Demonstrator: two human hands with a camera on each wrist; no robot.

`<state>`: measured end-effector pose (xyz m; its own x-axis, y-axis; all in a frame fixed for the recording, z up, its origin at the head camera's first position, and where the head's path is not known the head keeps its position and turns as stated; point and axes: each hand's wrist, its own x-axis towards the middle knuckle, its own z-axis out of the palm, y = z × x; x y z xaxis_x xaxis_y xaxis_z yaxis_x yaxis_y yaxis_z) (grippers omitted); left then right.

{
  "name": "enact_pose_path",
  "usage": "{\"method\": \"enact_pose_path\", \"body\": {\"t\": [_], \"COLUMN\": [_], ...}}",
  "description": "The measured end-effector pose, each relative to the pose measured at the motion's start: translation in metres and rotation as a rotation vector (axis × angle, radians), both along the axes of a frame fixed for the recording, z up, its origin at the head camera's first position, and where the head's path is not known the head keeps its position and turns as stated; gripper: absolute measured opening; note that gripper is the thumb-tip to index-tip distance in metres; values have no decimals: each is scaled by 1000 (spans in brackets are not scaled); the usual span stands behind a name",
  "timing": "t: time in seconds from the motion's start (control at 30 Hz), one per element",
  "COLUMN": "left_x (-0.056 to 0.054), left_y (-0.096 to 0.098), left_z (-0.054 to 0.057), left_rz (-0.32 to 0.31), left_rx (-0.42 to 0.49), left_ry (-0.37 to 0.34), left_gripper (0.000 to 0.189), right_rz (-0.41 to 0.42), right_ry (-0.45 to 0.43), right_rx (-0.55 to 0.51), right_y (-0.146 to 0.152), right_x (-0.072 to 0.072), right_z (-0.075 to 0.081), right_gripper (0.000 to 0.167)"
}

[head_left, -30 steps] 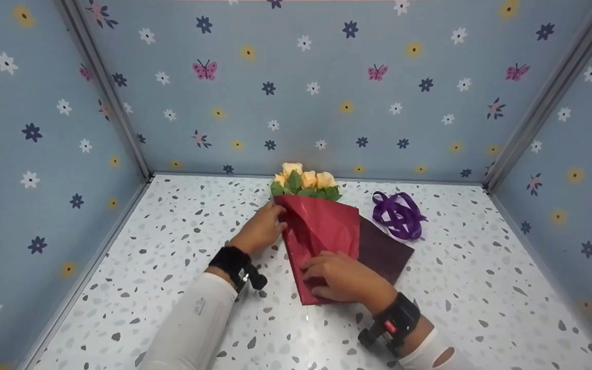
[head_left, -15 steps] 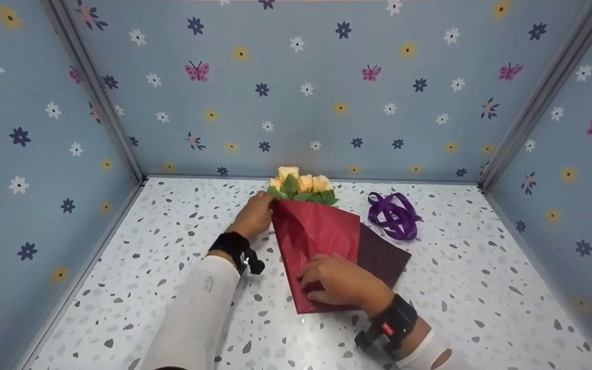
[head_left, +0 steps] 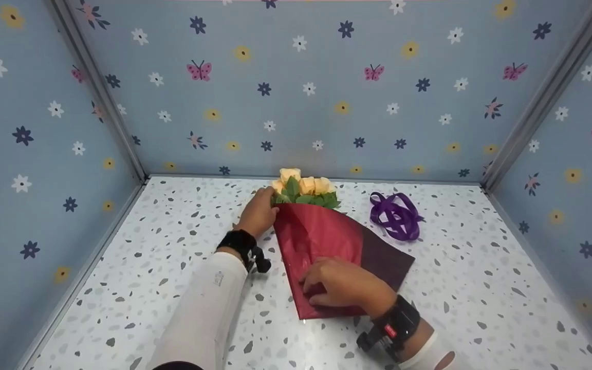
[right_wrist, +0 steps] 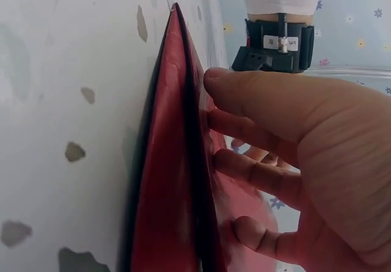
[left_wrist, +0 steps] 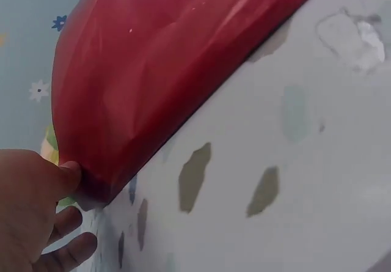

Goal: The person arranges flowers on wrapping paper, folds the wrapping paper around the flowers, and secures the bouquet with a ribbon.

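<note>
Red wrapping paper [head_left: 327,231] lies folded over a bunch of cream-yellow roses [head_left: 307,185], whose blooms and green leaves show above its top edge. The stems are hidden under the paper. My left hand [head_left: 258,213] pinches the paper's upper left corner, the thumb on top of it in the left wrist view. My right hand [head_left: 345,282] rests on the lower part of the fold with fingers relaxed; in the right wrist view its fingertips [right_wrist: 229,159] touch the red surface. A dark maroon area of the paper [head_left: 386,259] spreads out to the right.
A loose tangle of purple ribbon [head_left: 396,218] lies to the right of the roses. The speckled white table [head_left: 481,288] is bounded by blue flower-patterned walls [head_left: 306,113] at the back and both sides.
My left hand has moved up along the paper's left edge to its top corner. The red flap lies flatter, its right side lower. The right hand has stayed nearly in place.
</note>
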<state>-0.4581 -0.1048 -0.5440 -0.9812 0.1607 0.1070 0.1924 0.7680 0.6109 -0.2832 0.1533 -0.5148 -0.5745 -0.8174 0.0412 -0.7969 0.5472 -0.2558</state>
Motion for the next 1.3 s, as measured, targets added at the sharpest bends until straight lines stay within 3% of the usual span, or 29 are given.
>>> {"method": "enact_pose_path", "body": {"t": [0.07, 0.2, 0.5, 0.7, 0.87, 1.0, 1.2, 1.3], "left_x": [1, 6, 18, 22, 29, 43, 75, 83], "left_y": [4, 8, 6, 5, 6, 7, 7, 6], "left_z": [-4, -9, -8, -9, -7, -3, 3, 5], "left_rz": [-9, -15, -75, -85, -97, -116, -154, -171], "left_rx": [41, 32, -149, -310, -334, -318, -263, -247], "left_ry": [-6, 11, 33, 93, 123, 116, 81, 72], "left_gripper": [24, 12, 16, 22, 26, 18, 9, 12], "right_rz": [4, 1, -33, -47, -65, -73, -72, -87], "right_ry": [9, 47, 0, -33, -61, -72, -72, -41], "right_rx": [6, 32, 72, 69, 70, 74, 71, 56], "right_y": [0, -1, -1, 1, 2, 2, 3, 5], "right_x": [0, 2, 6, 7, 5, 3, 2, 0], "right_z": [0, 1, -1, -1, -3, -6, -9, -7], "right_gripper": [18, 21, 34, 36, 38, 39, 40, 38]}}
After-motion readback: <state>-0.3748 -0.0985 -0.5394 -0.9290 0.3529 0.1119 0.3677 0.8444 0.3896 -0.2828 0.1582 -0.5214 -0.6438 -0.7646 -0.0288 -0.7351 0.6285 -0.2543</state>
